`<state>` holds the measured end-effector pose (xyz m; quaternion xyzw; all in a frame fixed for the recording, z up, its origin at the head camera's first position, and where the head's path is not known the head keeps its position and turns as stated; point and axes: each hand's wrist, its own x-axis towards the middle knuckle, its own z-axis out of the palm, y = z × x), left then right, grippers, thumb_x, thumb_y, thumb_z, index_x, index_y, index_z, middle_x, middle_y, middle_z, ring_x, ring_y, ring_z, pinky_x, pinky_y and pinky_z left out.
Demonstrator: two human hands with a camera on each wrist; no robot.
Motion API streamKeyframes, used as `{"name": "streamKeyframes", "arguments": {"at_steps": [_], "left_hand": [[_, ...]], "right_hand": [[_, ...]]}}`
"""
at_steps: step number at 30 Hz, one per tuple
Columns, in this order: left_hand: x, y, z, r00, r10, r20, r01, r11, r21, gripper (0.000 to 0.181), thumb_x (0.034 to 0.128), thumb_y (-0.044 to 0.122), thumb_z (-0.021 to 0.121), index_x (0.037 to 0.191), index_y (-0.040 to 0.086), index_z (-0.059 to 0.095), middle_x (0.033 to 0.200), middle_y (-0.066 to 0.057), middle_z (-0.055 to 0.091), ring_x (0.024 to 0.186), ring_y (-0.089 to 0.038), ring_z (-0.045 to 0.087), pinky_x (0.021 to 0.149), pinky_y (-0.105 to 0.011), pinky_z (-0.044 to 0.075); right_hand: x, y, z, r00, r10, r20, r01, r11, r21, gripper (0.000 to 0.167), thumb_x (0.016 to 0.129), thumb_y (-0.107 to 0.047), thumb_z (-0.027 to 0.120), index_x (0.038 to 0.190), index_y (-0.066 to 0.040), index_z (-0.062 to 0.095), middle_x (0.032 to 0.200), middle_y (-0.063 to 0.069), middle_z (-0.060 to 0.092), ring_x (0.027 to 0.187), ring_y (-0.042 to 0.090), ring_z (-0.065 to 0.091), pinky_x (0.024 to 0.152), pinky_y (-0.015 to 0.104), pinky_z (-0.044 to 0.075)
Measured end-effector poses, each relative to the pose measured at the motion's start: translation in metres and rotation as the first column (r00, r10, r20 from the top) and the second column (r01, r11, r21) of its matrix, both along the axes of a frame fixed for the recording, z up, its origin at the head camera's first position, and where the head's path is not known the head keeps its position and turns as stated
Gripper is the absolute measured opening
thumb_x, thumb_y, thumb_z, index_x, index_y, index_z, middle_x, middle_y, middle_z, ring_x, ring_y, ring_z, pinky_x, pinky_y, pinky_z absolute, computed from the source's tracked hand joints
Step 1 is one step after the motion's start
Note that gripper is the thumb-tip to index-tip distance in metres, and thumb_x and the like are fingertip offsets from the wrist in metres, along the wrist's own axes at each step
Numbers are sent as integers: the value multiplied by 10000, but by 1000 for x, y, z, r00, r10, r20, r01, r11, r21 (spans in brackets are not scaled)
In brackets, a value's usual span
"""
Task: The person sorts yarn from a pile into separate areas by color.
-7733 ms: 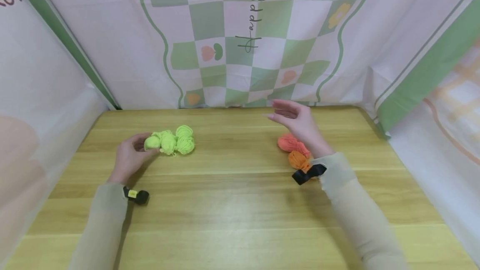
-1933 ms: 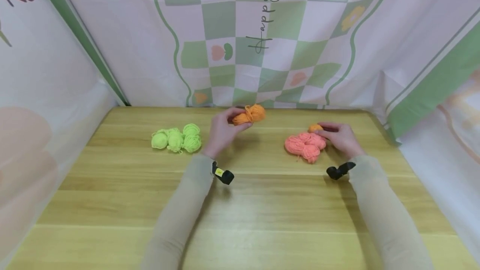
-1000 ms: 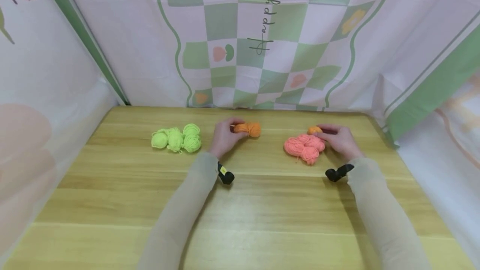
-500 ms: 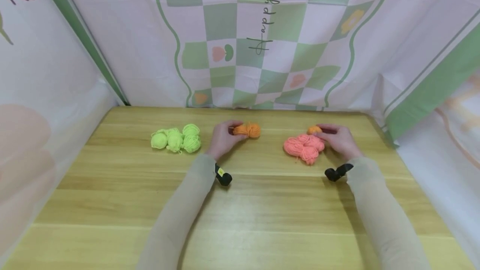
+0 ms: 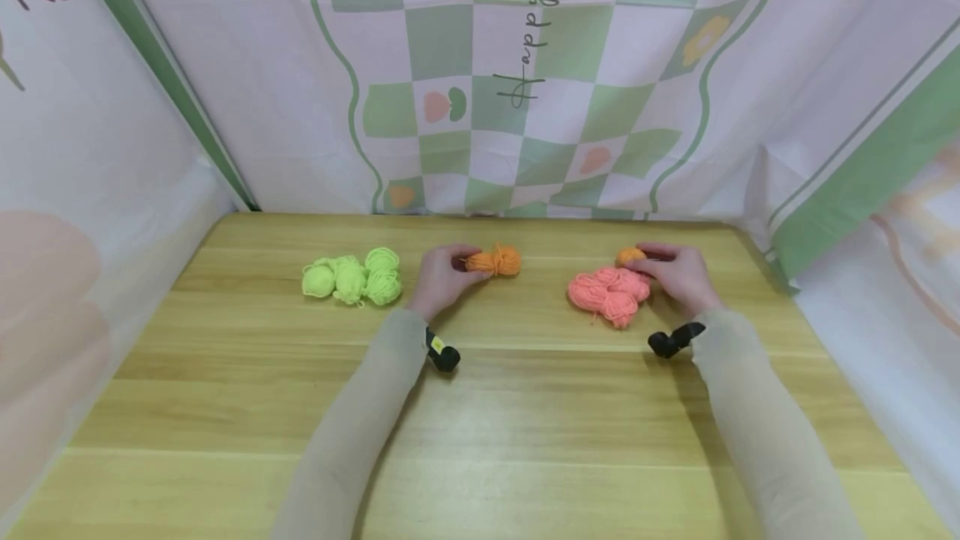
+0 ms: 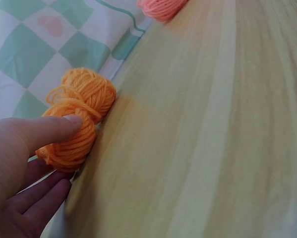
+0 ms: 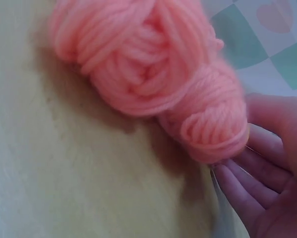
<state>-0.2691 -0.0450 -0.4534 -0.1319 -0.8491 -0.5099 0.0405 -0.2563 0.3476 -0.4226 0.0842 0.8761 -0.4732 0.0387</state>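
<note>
My left hand (image 5: 442, 280) holds an orange skein of yarn (image 6: 81, 109) that lies on the table. Its thumb lies across the near side; the other fingers are partly hidden behind and below. At the right, my right hand (image 5: 681, 277) pinches a second piece of orange yarn (image 5: 630, 256), of which only a small rounded part shows. Just in front of that sits a bunch of pink yarn balls (image 5: 609, 294), touching or very near the right thumb. In the right wrist view the pink yarn (image 7: 143, 59) covers almost all the orange.
Several lime-green yarn balls (image 5: 351, 279) stand in a row left of my left hand. The wooden table (image 5: 510, 423) backs onto a hanging checked cloth (image 5: 510, 107), with more cloth at both sides. A black wrist camera (image 5: 442, 354) sits on each sleeve.
My left hand has moved from the green yarn to the orange skein and lowered it onto the table. My right hand has come down behind the pink yarn, barely moving in the last second.
</note>
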Motion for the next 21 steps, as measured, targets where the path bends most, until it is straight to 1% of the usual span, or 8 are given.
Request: {"name": "streamKeyframes", "arguments": {"at_steps": [3, 6, 9, 11, 15, 18, 21], "left_hand": [[-1, 0, -1, 1000, 5, -7, -5, 1000, -22, 409, 812, 180, 888, 1173, 51, 746, 1087, -77, 740, 930, -175, 680, 836, -274, 562], [-1, 0, -2, 1000, 9, -6, -9, 999, -30, 409, 807, 192, 891, 1166, 57, 748, 1085, -70, 742, 938, -169, 678, 841, -272, 559], [-1, 0, -2, 1000, 15, -1, -15, 1000, -23, 401, 805, 189, 893, 1156, 56, 752, 1081, -71, 744, 939, -171, 683, 843, -270, 560], [-1, 0, -2, 1000, 20, 6, -20, 1000, -12, 394, 804, 184, 893, 1150, 54, 753, 1075, -73, 746, 938, -175, 688, 842, -270, 563], [-1, -1, -2, 1000, 21, 19, -21, 1000, 10, 387, 808, 167, 891, 1148, 45, 752, 1070, -79, 746, 940, -180, 693, 837, -273, 568], [-1, -2, -3, 999, 19, 28, -19, 1000, 16, 388, 809, 165, 890, 1151, 46, 751, 1073, -75, 745, 944, -174, 692, 839, -268, 567], [-1, -2, -3, 999, 20, 28, -21, 1000, 13, 387, 807, 166, 892, 1149, 51, 752, 1073, -70, 744, 943, -171, 690, 841, -269, 566]], "right_hand": [[1, 1, 3, 1000, -24, -2, 23, 999, -30, 776, 875, -485, 793, 1477, -72, 528, 1443, 154, 545, 1241, 227, 525, 1051, 352, 445], [3, 1, 8, 999, -38, -13, 37, 996, -84, 764, 873, -459, 804, 1476, -81, 527, 1426, 141, 556, 1213, 212, 549, 1068, 353, 438], [5, 1, 15, 998, -35, -52, 31, 997, -67, 743, 878, -483, 790, 1465, -98, 547, 1420, 130, 575, 1227, 221, 555, 1079, 356, 425], [5, 0, 21, 996, -32, -86, 29, 999, -36, 750, 875, -520, 776, 1461, -108, 555, 1432, 126, 573, 1249, 236, 545, 1070, 359, 434], [7, -2, 33, 990, -49, -134, 52, 999, 12, 761, 853, -571, 769, 1450, -140, 576, 1445, 94, 573, 1270, 225, 527, 1051, 365, 450], [9, -5, 40, 985, -70, -156, 71, 997, 3, 736, 848, -546, 786, 1431, -138, 597, 1409, 60, 608, 1221, 154, 554, 1014, 306, 466], [11, -7, 46, 978, -83, -192, 82, 997, -15, 686, 857, -500, 799, 1399, -116, 626, 1302, -8, 673, 1114, 70, 589, 932, 194, 479]]}}
